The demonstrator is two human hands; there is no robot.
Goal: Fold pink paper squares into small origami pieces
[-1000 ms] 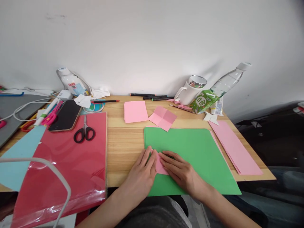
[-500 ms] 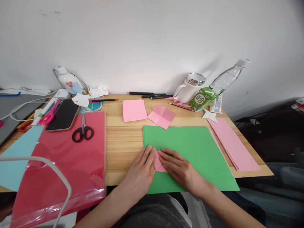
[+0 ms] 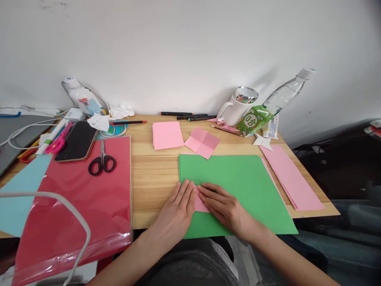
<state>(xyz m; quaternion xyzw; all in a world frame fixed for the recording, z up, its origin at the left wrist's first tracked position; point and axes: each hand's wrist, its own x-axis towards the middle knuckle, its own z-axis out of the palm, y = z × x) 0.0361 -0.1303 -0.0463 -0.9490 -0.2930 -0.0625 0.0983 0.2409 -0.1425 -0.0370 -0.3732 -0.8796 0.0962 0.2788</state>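
Head view. Left hand (image 3: 178,208) is lying nearly flat, fingers extended and close together, covering the 9 o'clock side of a small pink paper piece (image 3: 201,205). Right hand (image 3: 224,204) is resting on its 3 o'clock side, fingers stretched out toward the left hand's. Both are pressing from above; thumbs are mostly hiding, so cannot tell if either is pinching an edge. The piece is sitting on green sheets (image 3: 238,180), near their left edge, only its middle showing between the hands.

Bearings from that piece: a creased pink square (image 3: 204,142) is lying at 12 o'clock, one corner reaching the green sheets' far edge. A stack of pink squares (image 3: 168,135) is sitting at 11, just beside the creased one. Pink strips (image 3: 293,180) are lying between 2 and 3, a white pointed paper shape (image 3: 263,141) at 2. A white mug (image 3: 236,111) is standing at 1. Black-handled scissors (image 3: 102,161) are resting near 10, on a red sheet (image 3: 107,210) in clear plastic.
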